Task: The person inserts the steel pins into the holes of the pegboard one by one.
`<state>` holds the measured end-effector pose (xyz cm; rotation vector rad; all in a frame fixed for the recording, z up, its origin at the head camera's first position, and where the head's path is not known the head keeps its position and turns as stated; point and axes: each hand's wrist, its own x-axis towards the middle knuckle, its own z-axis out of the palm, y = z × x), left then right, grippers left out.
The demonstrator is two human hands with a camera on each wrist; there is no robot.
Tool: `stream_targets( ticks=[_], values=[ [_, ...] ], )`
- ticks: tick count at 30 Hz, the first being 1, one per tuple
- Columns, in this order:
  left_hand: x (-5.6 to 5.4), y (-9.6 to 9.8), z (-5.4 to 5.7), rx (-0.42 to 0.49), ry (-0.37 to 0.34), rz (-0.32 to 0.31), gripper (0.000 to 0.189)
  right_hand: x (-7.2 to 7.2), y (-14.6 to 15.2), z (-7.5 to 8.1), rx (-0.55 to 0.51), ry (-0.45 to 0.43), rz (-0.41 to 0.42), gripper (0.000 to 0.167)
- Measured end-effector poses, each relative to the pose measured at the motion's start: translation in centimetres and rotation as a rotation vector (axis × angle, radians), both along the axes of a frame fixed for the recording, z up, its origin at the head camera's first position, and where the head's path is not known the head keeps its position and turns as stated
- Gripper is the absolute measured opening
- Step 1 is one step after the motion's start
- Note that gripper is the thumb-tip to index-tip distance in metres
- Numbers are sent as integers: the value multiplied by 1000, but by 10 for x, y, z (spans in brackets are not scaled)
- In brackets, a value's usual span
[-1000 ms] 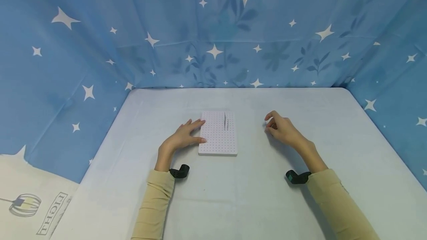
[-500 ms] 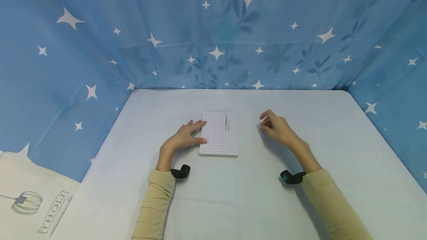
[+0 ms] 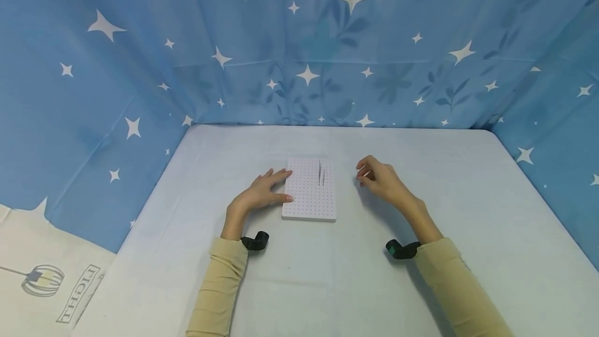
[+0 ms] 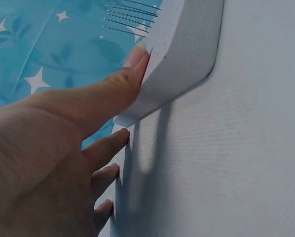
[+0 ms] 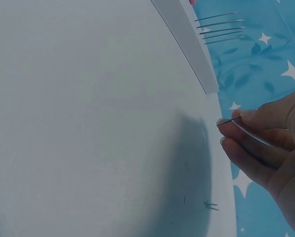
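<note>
A white board with a grid of small holes (image 3: 306, 196) lies on the table. Several thin needles (image 5: 220, 30) stand upright in it toward its right side. My left hand (image 3: 262, 191) rests at the board's left side with spread, straight fingers; its thumb (image 4: 132, 64) touches the board's edge in the left wrist view. To the right of the board, apart from it, my right hand (image 3: 381, 181) pinches one thin needle (image 5: 229, 121) between thumb and forefinger. The other right fingers are loosely bent.
A few small thin pieces (image 5: 211, 205) lie on the white table (image 3: 299, 285) near the right hand's shadow. Blue star-patterned curtain (image 3: 262, 30) hangs behind and at both sides of the table.
My right hand has moved left toward the board, with the needle still pinched. The left hand stays at the board's edge. The head view has shifted slightly.
</note>
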<state>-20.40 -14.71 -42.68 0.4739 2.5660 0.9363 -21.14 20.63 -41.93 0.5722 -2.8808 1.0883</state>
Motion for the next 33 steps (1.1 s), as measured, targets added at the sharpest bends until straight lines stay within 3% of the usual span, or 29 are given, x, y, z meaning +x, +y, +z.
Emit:
stream_targets(
  ticks=[18, 27, 33],
  values=[
    [-1, 0, -1, 2, -10, 2, 83, -2, -19, 2, -59, 44, -12, 20],
    [0, 0, 0, 3, -16, 7, 83, -3, -22, 3, -56, 70, -1, 33],
    [-1, 1, -1, 2, -11, 10, 83, -4, -25, 4, -69, 62, 1, 33]
  ],
)
